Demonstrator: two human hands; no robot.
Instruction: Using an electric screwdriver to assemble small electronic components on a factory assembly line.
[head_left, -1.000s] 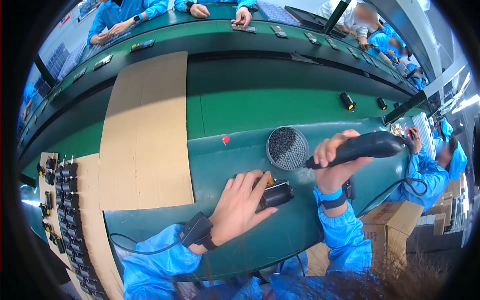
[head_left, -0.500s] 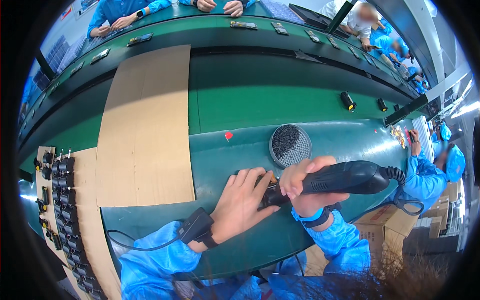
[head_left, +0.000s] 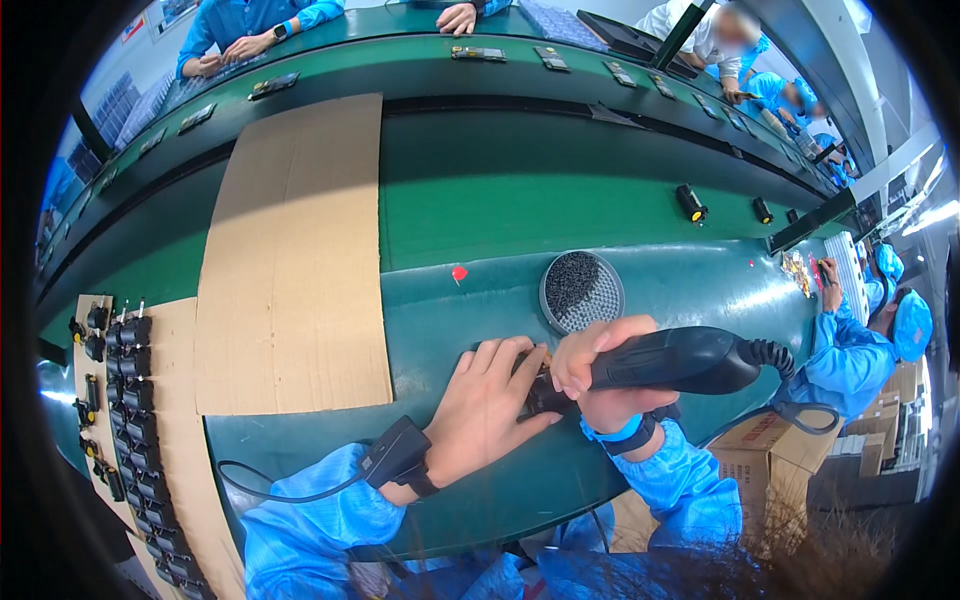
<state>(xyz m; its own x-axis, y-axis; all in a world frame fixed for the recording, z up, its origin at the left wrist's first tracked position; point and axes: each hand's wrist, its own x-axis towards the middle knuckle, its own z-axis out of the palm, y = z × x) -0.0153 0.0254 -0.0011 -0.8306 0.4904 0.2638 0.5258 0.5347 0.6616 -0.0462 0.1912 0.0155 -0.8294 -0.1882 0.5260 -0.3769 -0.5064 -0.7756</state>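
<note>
In my right hand (head_left: 605, 370) is a black electric screwdriver (head_left: 675, 362), lying nearly level, its coiled cord leading off to the right. Its front end meets a small black part (head_left: 545, 396) on the bench. My left hand (head_left: 490, 390) steadies that part, index finger along the far side and thumb along the near side. My fingers cover most of it, so its shape and the screwdriver's tip are hidden. Just beyond my right hand stands a round grey dish (head_left: 612, 292) with small black screws heaped on one side.
A cardboard sheet (head_left: 290, 270) lies left of my hands, with rows of black cylindrical units (head_left: 135, 400) farther left. Other black units (head_left: 690, 203) stand on the green surface beyond. Circuit boards (head_left: 478, 54) line the far belt. Co-workers sit across and at right (head_left: 850, 360).
My right hand and the screwdriver have shifted slightly left and tilted a little. The boards on the far belt have slid left. One hand of a person opposite has left view.
</note>
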